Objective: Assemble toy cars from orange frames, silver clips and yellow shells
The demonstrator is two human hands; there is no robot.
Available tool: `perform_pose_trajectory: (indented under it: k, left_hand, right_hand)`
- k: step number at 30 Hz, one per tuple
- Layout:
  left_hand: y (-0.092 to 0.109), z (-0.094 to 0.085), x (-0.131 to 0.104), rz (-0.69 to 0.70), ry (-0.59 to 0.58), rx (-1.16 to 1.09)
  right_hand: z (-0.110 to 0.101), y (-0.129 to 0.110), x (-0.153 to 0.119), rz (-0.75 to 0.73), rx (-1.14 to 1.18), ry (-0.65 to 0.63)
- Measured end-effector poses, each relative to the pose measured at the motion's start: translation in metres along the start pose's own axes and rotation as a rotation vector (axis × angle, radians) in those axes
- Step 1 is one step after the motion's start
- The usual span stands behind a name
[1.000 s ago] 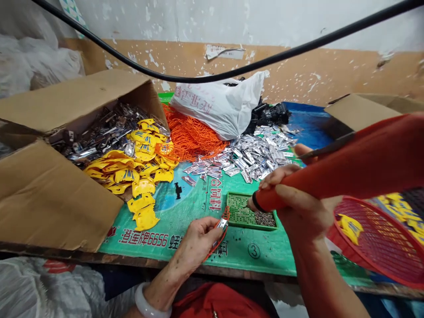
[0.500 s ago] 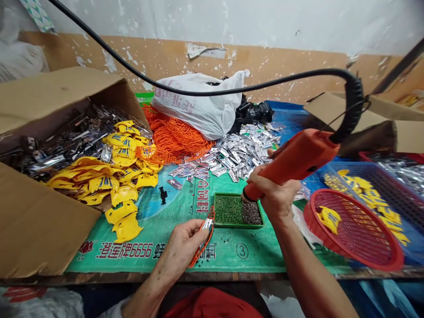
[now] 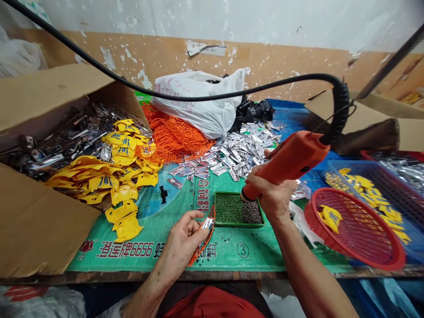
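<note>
My left hand (image 3: pixel 185 236) pinches an orange-edged part with a silver piece on it (image 3: pixel 207 224), just left of the green tray (image 3: pixel 228 210). My right hand (image 3: pixel 273 194) is wrapped round an orange power tool (image 3: pixel 291 157), whose tip is over the small dark screws (image 3: pixel 251 213) at the tray's right end. The tool's tip itself is partly hidden among the screws. Behind the tray lies a pile of silver pieces (image 3: pixel 241 148), with orange parts (image 3: pixel 175 137) to its left.
At the left, a cardboard box (image 3: pixel 39 225) spills dark and yellow parts (image 3: pixel 124 193). A red basket (image 3: pixel 357 229) and a blue basket (image 3: pixel 338 168) stand at the right. A white bag (image 3: pixel 198 97) lies behind, and a black cable (image 3: pixel 212 96) hangs across.
The fingers of my left hand have loosened and its index finger has lifted off the part. My right hand and the tool have shifted slightly left.
</note>
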State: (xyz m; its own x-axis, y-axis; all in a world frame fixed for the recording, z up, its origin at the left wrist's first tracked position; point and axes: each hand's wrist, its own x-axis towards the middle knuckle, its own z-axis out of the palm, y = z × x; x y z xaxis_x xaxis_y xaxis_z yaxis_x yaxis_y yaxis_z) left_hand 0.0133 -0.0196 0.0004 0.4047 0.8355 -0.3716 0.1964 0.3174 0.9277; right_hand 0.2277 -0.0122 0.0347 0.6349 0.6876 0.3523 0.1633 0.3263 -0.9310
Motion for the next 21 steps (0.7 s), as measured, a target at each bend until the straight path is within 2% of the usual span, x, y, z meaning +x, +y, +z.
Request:
perform_pose_trajectory:
  k: [10, 17, 21]
  left_hand:
    - [-0.01, 0.001, -0.003, 0.075, -0.001, 0.046]
    - [-0.015, -0.002, -0.013, 0.236, 0.135, 0.117]
    - [-0.02, -0.008, -0.012, 0.248, 0.133, 0.15]
  right_hand:
    - [0.002, 0.004, -0.001, -0.046, -0.045, 0.042]
    - [0.003, 0.009, 0.0, -0.071, -0.081, 0.064]
    - [0.003, 0.007, 0.0, -0.048, -0.067, 0.064]
